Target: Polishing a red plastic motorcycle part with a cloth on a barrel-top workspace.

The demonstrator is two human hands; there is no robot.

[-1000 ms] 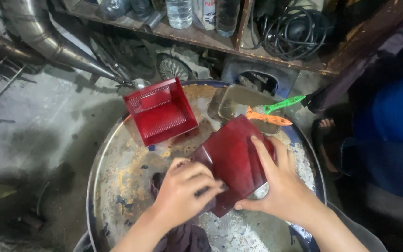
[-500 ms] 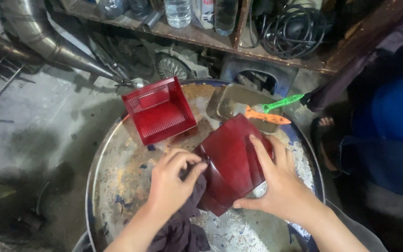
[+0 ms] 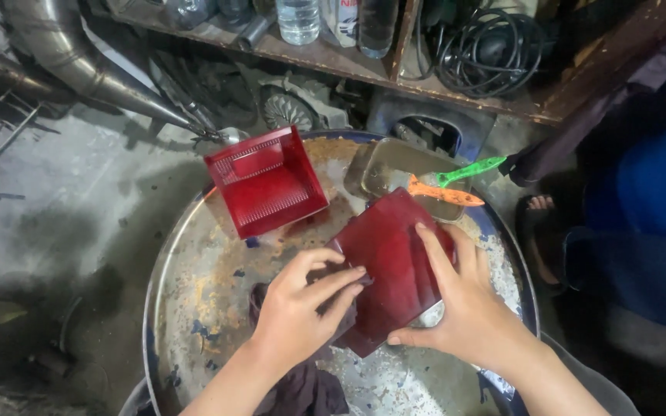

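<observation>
A dark red plastic lamp cover (image 3: 391, 258) lies on the rusty top of a metal drum (image 3: 194, 285). My right hand (image 3: 464, 308) lies flat on its right side and holds it down. My left hand (image 3: 302, 304) presses a dark cloth (image 3: 302, 389) against the cover's left edge, fingers curled over the cloth. A second, brighter red ribbed lamp cover (image 3: 265, 181) lies open side up at the drum's far left.
A shallow metal tray (image 3: 391, 166) at the drum's far edge carries an orange-handled brush (image 3: 435, 192) and a green-handled one (image 3: 468, 169). Behind is a wooden shelf with bottles (image 3: 298, 19) and coiled cable (image 3: 491, 46). A person in blue (image 3: 641, 208) sits at the right.
My left hand has slid with the cloth from the drum's left part back onto the cover's left edge. My right hand stays put on the cover.
</observation>
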